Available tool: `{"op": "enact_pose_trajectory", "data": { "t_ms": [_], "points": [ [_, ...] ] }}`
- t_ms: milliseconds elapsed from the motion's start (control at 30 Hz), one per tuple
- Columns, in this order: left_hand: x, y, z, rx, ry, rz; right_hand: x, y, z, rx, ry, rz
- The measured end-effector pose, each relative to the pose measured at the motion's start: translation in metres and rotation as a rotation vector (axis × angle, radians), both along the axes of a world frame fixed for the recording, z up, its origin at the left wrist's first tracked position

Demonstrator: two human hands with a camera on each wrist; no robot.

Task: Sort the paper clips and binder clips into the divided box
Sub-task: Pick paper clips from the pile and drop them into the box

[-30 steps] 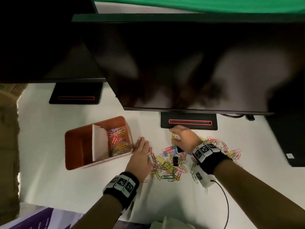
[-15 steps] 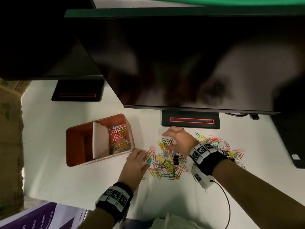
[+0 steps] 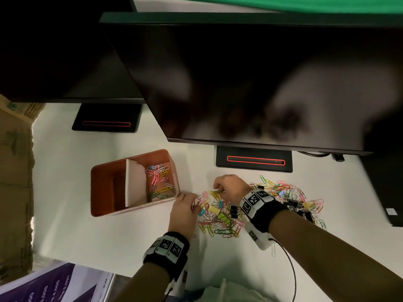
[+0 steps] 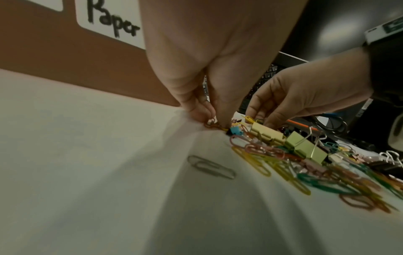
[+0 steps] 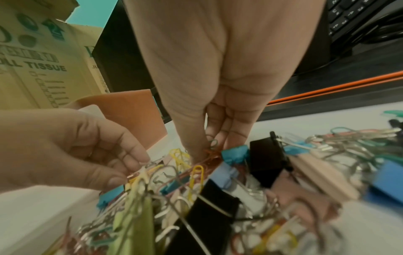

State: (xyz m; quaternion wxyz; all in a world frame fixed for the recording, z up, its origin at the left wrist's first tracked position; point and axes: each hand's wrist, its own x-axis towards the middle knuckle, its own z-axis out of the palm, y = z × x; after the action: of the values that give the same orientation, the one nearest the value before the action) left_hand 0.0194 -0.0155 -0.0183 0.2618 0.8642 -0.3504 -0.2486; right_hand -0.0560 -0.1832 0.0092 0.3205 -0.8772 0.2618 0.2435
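Observation:
An orange divided box [image 3: 102,192] stands left of the hands; its right compartment holds coloured paper clips [image 3: 160,177], and the front label [image 4: 109,22] reads "Paper". A mixed pile of paper clips and binder clips [image 3: 224,216] lies on the white table. My left hand [image 3: 197,201] pinches a paper clip [image 4: 210,122] at the pile's left edge. My right hand [image 3: 218,192] pinches paper clips [image 5: 212,146] at the pile's far side, thumb against fingers. Yellow binder clips [image 4: 268,133] and black binder clips [image 5: 267,158] lie beside both hands.
Two dark monitors hang over the table's far side, and a monitor base [image 3: 254,159] stands just behind the pile. A cardboard carton [image 5: 43,57] is at the left and a keyboard [image 5: 357,12] at the right. One grey paper clip [image 4: 211,167] lies apart from the pile.
My left hand left the box corner, drew back, then reached the pile's left edge and pinched a clip. My right hand's fingers curled down onto clips.

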Motion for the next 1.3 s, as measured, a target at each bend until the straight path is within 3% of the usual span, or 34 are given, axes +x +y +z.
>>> {"op": "enact_pose_trajectory", "data": {
  "t_ms": [233, 567, 800, 967, 1133, 1300],
  "points": [
    [0.003, -0.003, 0.005, 0.022, 0.093, 0.041, 0.003, 0.001, 0.005, -0.028, 0.062, 0.021],
    [0.01, -0.007, 0.005, 0.071, 0.091, -0.081, -0.013, -0.005, 0.012, 0.021, -0.047, -0.016],
    [0.009, -0.003, 0.003, 0.078, 0.039, -0.181, -0.018, -0.013, 0.024, 0.069, -0.24, -0.117],
    [0.008, 0.005, 0.034, -0.057, 0.067, -0.201, -0.019, -0.012, 0.036, 0.149, -0.383, -0.268],
    [0.035, 0.017, 0.093, -0.264, 0.071, -0.048, 0.015, 0.002, 0.061, 0.273, -0.486, -0.278],
    [0.079, 0.036, 0.115, -0.323, 0.145, 0.212, 0.075, 0.037, 0.076, 0.347, -0.605, -0.266]
  ]
}}
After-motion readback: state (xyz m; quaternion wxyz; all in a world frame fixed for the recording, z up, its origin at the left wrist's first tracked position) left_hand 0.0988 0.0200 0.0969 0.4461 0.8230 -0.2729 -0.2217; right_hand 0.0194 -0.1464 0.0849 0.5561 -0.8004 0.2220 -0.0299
